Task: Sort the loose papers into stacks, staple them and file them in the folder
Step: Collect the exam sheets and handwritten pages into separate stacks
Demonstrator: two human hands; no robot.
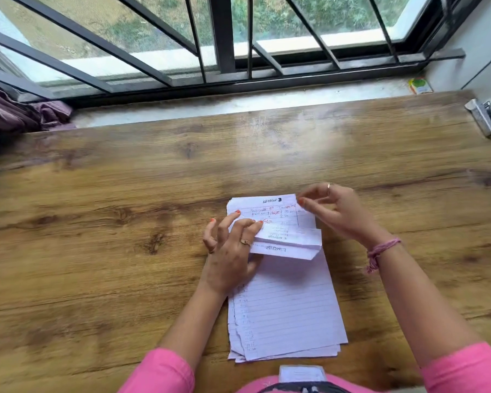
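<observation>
At centre of the wooden surface [125, 194], the left hand [230, 251] pinches the folded-over top sheets [288, 241] of a stack of lined papers [287, 307]. Right hand [332, 211], fingers loosely curled, hovers at the stack's far right corner; whether it touches the paper cannot be told. A stapler [483, 117] lies well apart, at the far right edge below the barred window [224, 38].
</observation>
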